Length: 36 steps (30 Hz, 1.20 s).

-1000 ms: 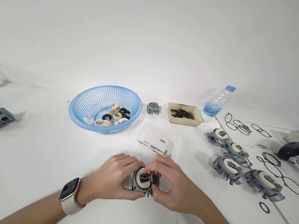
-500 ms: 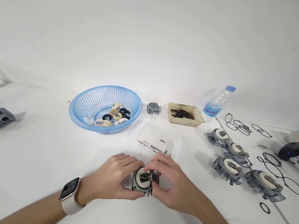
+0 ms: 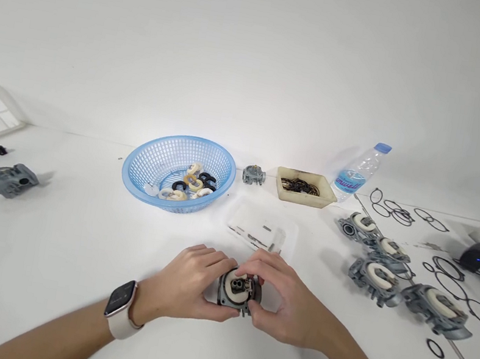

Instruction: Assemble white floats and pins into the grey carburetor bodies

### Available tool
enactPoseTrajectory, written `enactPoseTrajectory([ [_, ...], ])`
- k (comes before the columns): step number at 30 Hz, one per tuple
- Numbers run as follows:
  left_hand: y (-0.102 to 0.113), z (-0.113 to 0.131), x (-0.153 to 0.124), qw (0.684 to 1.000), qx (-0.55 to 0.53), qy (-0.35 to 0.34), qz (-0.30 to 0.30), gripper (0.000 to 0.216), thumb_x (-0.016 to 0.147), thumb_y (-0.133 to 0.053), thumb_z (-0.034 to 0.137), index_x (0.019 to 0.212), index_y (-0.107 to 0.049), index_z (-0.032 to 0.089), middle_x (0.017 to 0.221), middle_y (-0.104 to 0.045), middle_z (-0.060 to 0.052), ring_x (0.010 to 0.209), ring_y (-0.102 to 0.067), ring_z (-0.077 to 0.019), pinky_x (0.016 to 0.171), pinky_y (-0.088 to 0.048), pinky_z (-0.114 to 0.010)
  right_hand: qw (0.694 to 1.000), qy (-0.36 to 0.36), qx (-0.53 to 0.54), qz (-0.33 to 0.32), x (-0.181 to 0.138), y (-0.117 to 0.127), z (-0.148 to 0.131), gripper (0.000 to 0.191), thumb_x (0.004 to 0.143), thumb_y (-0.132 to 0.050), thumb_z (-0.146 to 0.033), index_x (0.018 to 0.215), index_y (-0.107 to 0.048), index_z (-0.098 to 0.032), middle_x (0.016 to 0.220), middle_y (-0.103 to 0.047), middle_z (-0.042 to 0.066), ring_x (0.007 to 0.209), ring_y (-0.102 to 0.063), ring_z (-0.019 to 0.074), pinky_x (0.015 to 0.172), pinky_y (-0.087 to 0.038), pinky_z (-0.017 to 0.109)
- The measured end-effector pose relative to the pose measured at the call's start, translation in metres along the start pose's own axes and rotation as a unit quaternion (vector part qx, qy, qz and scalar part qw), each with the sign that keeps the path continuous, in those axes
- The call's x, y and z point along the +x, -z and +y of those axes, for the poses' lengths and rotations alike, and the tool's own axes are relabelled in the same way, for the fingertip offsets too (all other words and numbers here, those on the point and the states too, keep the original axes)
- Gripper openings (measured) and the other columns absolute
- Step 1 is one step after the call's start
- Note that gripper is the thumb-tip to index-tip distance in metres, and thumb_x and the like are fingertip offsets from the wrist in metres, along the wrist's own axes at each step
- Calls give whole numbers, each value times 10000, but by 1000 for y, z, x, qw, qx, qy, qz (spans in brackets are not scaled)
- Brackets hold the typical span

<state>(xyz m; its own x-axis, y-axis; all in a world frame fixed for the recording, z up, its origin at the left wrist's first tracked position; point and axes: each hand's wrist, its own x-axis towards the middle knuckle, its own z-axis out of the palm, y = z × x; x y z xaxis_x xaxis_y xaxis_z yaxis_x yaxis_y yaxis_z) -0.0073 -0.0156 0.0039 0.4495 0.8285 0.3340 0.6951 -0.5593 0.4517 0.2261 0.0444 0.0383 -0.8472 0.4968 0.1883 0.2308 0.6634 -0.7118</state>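
Between my hands, a grey metal carburetor (image 3: 224,296) rests near the table's front with its open bowl side up. A white C-shaped float (image 3: 230,290) sits in it around the central posts. My left hand (image 3: 195,283) grips the left side, thumb at the front and fingers behind. My right hand (image 3: 277,297) has thumb and fingers closed on the right side, by the float's hinge end. Whether those fingertips pinch a small part is hidden. Just beyond lies a clear plastic tray (image 3: 289,228) with small thin metal pins.
A blue basket (image 3: 129,175) holds white, tan and black floats. Behind stand another carburetor (image 3: 254,174), a beige tray (image 3: 306,198) of black rings and a water bottle (image 3: 351,180). Several carburetors (image 3: 375,281) and rubber rings (image 3: 435,348) lie right. Another carburetor (image 3: 8,180) is left.
The whole view has shifted slightly, so the scene sits a little further right. My hands keep nearly the same hold on the carburetor, with only slight finger movement at its right side.
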Motion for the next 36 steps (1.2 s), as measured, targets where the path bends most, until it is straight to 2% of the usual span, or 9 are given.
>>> enactPoseTrajectory([
  [8, -1, -1, 1, 1000, 18, -4, -4, 483, 828, -737, 579, 1111, -623, 205, 885, -718, -31, 784, -703, -233, 711, -498, -354, 1000, -11, 0, 18, 2, -1, -1, 360, 846, -555, -62, 1135, -590, -273, 1029, -551, 22, 872, -539, 180, 839, -478, 344],
  [17, 0, -1, 1, 1000, 28, -5, 7, 481, 865, -683, 610, 1105, -628, 197, 838, -709, -36, 758, -696, -222, 678, -468, -333, 1000, -17, 16, 5, 1, 0, -1, 399, 823, -548, -30, 1135, -604, -272, 919, -558, 18, 892, -548, 201, 830, -494, 344],
  [24, 0, 0, 1, 1000, 22, -4, 0, 485, 853, -705, 601, 1106, -620, 196, 861, -716, -31, 767, -696, -224, 682, -463, -340, 999, -20, 33, -1, 2, 0, -3, 353, 837, -529, -23, 1085, -589, -267, 1021, -549, 29, 902, -553, 188, 810, -505, 334],
  [30, 1, 0, 1, 1000, 25, -4, -4, 477, 841, -721, 599, 1076, -625, 195, 859, -715, -32, 761, -694, -226, 678, -466, -339, 1000, -9, 29, -9, 1, 0, 0, 436, 800, -543, -3, 1135, -585, -279, 1028, -557, 20, 944, -550, 194, 870, -492, 350],
  [36, 2, -1, 2, 1000, 24, -7, -13, 519, 850, -728, 603, 1149, -614, 195, 897, -721, -31, 776, -695, -235, 700, -494, -357, 1000, -13, 15, 21, 4, -1, -4, 402, 841, -522, -37, 1159, -574, -277, 1026, -535, 22, 901, -529, 186, 854, -480, 362],
])
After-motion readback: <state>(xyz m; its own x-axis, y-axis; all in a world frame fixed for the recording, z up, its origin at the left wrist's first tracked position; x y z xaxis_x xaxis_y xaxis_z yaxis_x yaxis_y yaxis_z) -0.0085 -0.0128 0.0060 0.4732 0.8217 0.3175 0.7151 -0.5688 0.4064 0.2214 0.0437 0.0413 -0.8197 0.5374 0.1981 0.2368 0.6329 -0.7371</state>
